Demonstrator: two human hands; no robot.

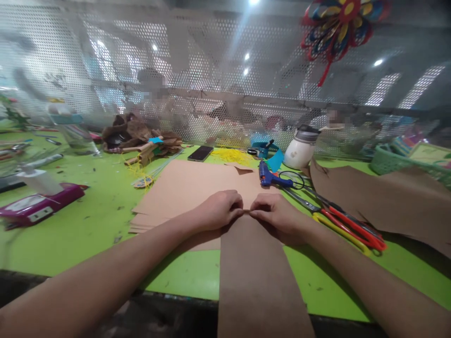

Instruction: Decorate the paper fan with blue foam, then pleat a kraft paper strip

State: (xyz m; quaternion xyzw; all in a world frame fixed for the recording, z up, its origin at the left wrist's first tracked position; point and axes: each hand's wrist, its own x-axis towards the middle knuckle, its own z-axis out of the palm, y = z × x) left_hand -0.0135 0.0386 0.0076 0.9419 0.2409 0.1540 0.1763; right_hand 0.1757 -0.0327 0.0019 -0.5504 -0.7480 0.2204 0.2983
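My left hand [225,209] and my right hand [275,213] meet near the middle, each pinching the far end of a long brown paper strip [259,281]. That end looks narrowly folded or rolled between the fingertips. From there the strip runs toward me and past the table's front edge. Beneath my hands lies a stack of lighter brown paper sheets [183,188]. Just beyond my right hand rests a blue glue gun [269,176]. Scissors with red handles [355,230] and a pair with yellow handles [341,234] lie beside my right forearm.
A purple power strip [45,204] with a white plug is at left. Farther back are a phone [200,153], yellow shreds [232,155], a white bottle [300,149] and crumpled brown paper [128,131]. Large brown paper [391,202] and a green basket [384,162] occupy the right.
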